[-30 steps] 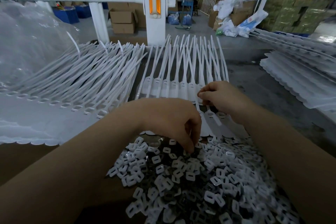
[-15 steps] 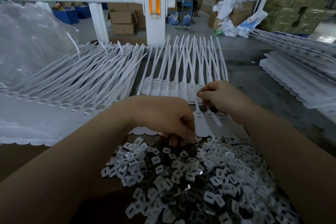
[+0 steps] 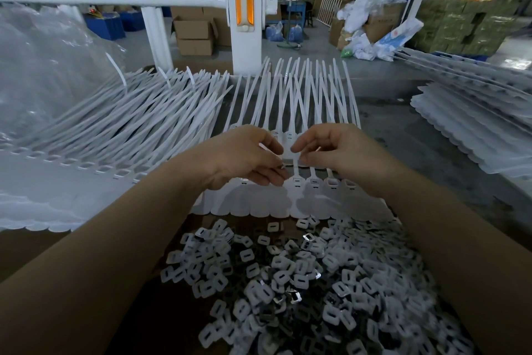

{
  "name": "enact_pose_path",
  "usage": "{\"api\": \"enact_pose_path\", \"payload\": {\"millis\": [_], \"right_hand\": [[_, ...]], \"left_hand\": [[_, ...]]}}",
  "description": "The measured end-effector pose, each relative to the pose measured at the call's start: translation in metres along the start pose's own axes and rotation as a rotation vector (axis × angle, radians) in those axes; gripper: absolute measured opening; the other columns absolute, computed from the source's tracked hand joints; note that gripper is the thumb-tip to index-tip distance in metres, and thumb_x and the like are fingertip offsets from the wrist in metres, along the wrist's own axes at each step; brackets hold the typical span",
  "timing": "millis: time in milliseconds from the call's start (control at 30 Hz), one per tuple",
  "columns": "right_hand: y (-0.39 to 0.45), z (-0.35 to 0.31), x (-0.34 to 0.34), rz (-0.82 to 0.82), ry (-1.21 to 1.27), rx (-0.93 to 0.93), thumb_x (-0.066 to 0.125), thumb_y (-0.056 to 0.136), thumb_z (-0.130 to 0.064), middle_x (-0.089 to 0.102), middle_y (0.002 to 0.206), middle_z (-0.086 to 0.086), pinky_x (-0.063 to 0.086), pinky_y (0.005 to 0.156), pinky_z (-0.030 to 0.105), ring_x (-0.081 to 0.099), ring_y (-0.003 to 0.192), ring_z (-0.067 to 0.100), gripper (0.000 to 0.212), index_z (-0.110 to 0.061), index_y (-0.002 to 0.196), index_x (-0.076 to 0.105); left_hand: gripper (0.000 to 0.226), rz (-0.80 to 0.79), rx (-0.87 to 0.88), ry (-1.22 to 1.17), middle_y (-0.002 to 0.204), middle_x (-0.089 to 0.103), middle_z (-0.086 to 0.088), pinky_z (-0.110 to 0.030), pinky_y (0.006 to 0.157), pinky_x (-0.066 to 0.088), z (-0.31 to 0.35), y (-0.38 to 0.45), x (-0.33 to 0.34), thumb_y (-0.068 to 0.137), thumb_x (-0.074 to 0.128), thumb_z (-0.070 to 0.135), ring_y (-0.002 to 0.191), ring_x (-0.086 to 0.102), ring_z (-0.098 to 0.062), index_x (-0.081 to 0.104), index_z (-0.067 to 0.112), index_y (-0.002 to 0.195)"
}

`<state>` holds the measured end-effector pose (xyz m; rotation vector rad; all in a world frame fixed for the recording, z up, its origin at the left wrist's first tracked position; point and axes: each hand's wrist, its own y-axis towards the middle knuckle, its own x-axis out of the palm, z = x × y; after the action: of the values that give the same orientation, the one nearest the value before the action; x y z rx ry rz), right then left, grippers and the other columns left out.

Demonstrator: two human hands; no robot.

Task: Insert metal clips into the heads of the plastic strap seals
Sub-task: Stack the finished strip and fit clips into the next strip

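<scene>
A row of white plastic strap seals [image 3: 313,184] lies across the table's middle, heads toward me and straps fanning away. My left hand [image 3: 244,157] hovers over the row's left part, its fingertips pinched on a small metal clip [image 3: 283,166]. My right hand [image 3: 342,150] is just to the right, its thumb and fingers closed on a thin seal strap [image 3: 296,164]. The two hands nearly meet above the seal heads. A big loose heap of clips [image 3: 302,282], white and shiny, fills the near table below my forearms.
A large fan of white strap seals [image 3: 109,135] lies at left, beside a crumpled clear plastic bag [image 3: 43,66]. More stacked seals [image 3: 472,124] are at right. A white railing and post [image 3: 244,9] stand behind the table, with cardboard boxes on the floor beyond.
My left hand has lifted out of the clip heap and moved up to the seal row, next to my right hand. The right hand has stayed at the row.
</scene>
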<state>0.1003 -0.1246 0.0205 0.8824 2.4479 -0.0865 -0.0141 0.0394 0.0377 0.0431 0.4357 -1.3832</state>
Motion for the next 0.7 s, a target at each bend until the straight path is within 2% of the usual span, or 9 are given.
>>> {"api": "enact_pose_path", "payload": {"millis": [100, 267, 433, 600, 700], "right_hand": [[-0.0008, -0.002, 0.0006, -0.057, 0.001, -0.065, 0.077, 0.08, -0.012, 0.07, 0.077, -0.004, 0.041, 0.046, 0.011, 0.056, 0.054, -0.003, 0.019, -0.029, 0.09, 0.076], [-0.0003, -0.0019, 0.0041, -0.055, -0.027, -0.09, 0.078, 0.079, -0.022, 0.072, 0.078, -0.007, 0.05, 0.061, 0.023, 0.059, 0.064, 0.006, 0.01, -0.029, 0.087, 0.076], [0.0007, -0.0005, 0.0057, -0.041, -0.003, -0.084, 0.073, 0.085, -0.023, 0.073, 0.075, -0.011, 0.047, 0.059, 0.01, 0.062, 0.063, -0.004, 0.005, -0.028, 0.084, 0.074], [0.0031, 0.0012, 0.0073, -0.033, -0.017, 0.003, 0.064, 0.092, -0.027, 0.07, 0.07, -0.008, 0.049, 0.06, 0.021, 0.06, 0.062, 0.001, 0.011, -0.025, 0.083, 0.071], [0.0039, 0.0011, 0.0063, -0.019, 0.017, 0.034, 0.064, 0.093, -0.023, 0.067, 0.065, -0.01, 0.045, 0.053, 0.016, 0.056, 0.055, -0.003, 0.012, -0.022, 0.083, 0.07]], "left_hand": [[0.021, 0.001, -0.025, -0.043, 0.086, 0.076, -0.011, -0.02, 0.062, 0.057, -0.0003, 0.0004, -0.0006, 0.094, 0.06, 0.005, 0.073, 0.073, -0.016, 0.054, 0.007, 0.114], [0.025, -0.044, -0.029, -0.108, 0.086, 0.076, -0.01, -0.019, 0.059, 0.054, -0.0003, 0.0004, 0.0002, 0.093, 0.06, 0.005, 0.073, 0.073, -0.015, 0.054, 0.005, 0.117], [0.02, -0.117, -0.02, -0.182, 0.085, 0.075, -0.01, -0.02, 0.06, 0.054, -0.0001, -0.0012, 0.0011, 0.093, 0.059, 0.004, 0.072, 0.071, -0.015, 0.056, 0.003, 0.113], [0.017, -0.084, -0.004, -0.152, 0.086, 0.075, -0.013, -0.021, 0.059, 0.054, 0.0016, -0.0006, -0.0025, 0.09, 0.06, 0.001, 0.069, 0.07, -0.017, 0.059, 0.004, 0.106], [0.007, -0.045, 0.033, -0.039, 0.08, 0.074, -0.006, -0.019, 0.057, 0.052, 0.0009, 0.0004, -0.0025, 0.091, 0.062, 0.006, 0.065, 0.067, -0.011, 0.065, 0.007, 0.097]]}}
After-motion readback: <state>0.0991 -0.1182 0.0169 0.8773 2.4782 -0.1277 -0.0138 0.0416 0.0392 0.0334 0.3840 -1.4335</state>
